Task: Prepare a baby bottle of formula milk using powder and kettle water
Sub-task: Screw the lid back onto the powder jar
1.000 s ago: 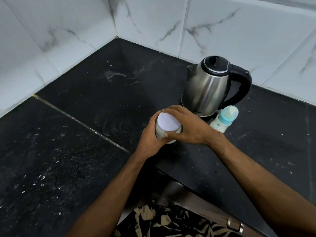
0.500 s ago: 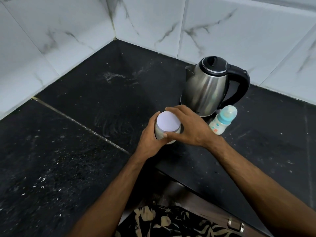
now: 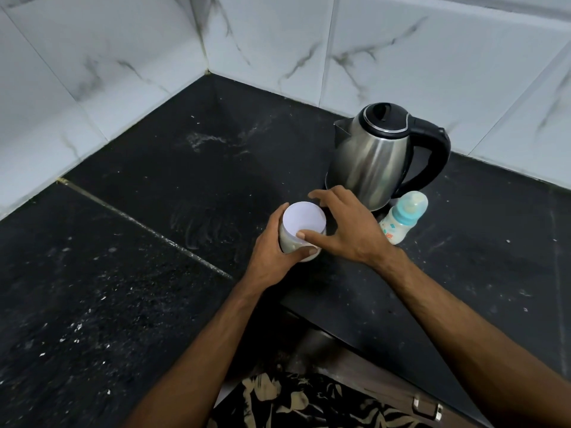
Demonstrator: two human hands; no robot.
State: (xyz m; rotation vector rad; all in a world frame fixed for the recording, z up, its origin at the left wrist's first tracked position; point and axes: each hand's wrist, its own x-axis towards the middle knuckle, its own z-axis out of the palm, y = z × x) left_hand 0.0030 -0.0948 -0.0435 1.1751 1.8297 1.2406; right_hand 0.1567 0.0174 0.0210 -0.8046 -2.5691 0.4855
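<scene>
1. The powder jar (image 3: 301, 234) stands upright at the centre of the frame on the black bench (image 3: 123, 273), its long axis vertical and its white lid (image 3: 304, 220) facing the camera.
2. The left hand (image 3: 273, 253) wraps round the jar's side from the lower left, fingers and thumb curled on it — a firm hold.
3. The right hand (image 3: 346, 225) reaches in from the right, fingers spread and only partly curled over the lid; the thumb tip rests on the lid's near edge, the other fingers arch past its far rim.
4. The lid lies directly under the right hand, so twisting it off looks the likely step.
5. The kettle (image 3: 380, 156) and capped baby bottle (image 3: 401, 219) wait just right — untouched.
</scene>
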